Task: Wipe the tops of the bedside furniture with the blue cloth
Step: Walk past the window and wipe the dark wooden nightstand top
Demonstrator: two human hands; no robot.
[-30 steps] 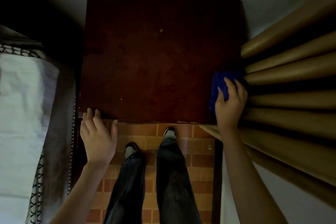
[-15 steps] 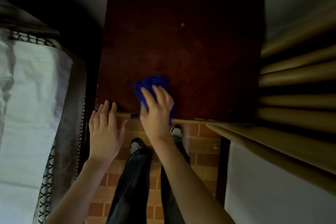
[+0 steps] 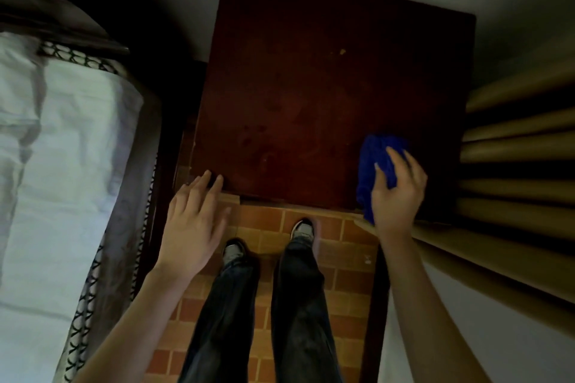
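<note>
A dark red-brown bedside table top fills the middle of the view, seen from above. My right hand presses a bunched blue cloth flat on the table's front right corner, fingers spread over the cloth. My left hand is open, fingers apart, its fingertips touching the table's front left corner and holding nothing.
A bed with a white sheet and patterned trim lies along the left. Tan curtain folds hang close against the table's right side. My legs and shoes stand on orange brick-pattern floor tiles in front of the table.
My right hand swept the blue cloth from the right edge to the front left-middle, then back to the front right corner. My left hand stayed by the front left corner.
</note>
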